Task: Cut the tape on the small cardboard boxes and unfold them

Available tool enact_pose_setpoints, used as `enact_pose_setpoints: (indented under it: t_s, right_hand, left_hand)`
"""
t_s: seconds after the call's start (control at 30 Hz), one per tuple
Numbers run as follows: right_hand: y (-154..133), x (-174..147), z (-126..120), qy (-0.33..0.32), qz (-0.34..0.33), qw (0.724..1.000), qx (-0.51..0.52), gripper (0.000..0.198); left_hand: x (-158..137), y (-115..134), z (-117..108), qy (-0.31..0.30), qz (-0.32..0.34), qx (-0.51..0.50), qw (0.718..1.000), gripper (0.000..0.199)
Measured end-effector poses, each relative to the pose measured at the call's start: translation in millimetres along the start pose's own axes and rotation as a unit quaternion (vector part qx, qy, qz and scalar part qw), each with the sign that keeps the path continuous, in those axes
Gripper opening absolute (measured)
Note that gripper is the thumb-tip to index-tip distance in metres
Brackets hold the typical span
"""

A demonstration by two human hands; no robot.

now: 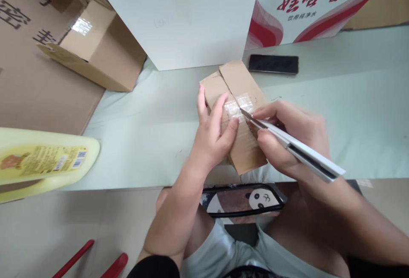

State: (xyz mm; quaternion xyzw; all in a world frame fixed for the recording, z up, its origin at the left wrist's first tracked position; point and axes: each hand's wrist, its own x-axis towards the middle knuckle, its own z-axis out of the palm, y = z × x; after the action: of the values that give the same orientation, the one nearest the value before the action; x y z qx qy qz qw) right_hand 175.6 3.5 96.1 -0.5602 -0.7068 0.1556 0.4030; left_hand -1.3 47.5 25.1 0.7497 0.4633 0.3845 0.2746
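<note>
A small brown cardboard box (249, 152) lies tilted on the pale green cloth, with a strip of clear tape (232, 106) across the seam of its flaps. My left hand (212, 135) grips this box from the left, its thumb on the top near the tape and its fingers along the far left side. In my right hand (287, 131) is a white box cutter (303, 152), held like a pen. The blade is out, and its tip touches the seam at the tape. My palm hides part of the cutter's grip.
Behind the box stand a white carton (188, 22) and a red-and-white water carton (306, 9). A phone (274, 64) lies to the right. On the left are an open cardboard box (102, 43) and a yellow bottle (47, 158). The table edge (137, 187) runs close to my lap.
</note>
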Motion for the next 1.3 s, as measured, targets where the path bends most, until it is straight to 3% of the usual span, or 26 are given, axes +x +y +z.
enact_pose_setpoints:
  t_s: [0.6,1.3]
  right_hand:
    - [-1,1,4,0.000,0.016,0.999,-0.046,0.013]
    - [-9,2,-4,-0.054,0.064,0.996,-0.004,0.009]
  left_hand:
    - [0,2,-1,-0.005,-0.010,-0.001,1.000,0.068]
    - [0,3,-2,-0.004,-0.010,0.009,1.000,0.067]
